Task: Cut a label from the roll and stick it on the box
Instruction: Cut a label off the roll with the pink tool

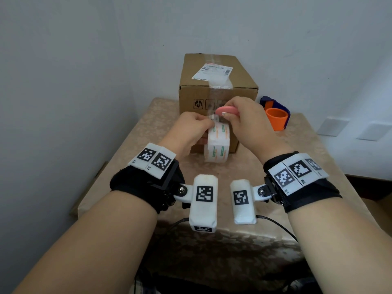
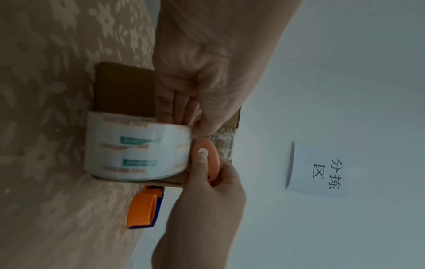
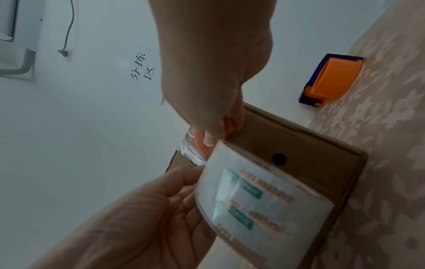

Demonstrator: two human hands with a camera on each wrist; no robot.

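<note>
Cutting step: left hand [image 1: 192,129] pinches the roll [image 1: 217,143] at its free end, right hand [image 1: 244,122] grips pink cutter [image 1: 227,110]; next, slice cleanly across.

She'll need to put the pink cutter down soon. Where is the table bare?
Bare cloth lies on the table right of the roll, in front of the orange dispenser, and left of the box. Between roll and box it is crowded.
</note>
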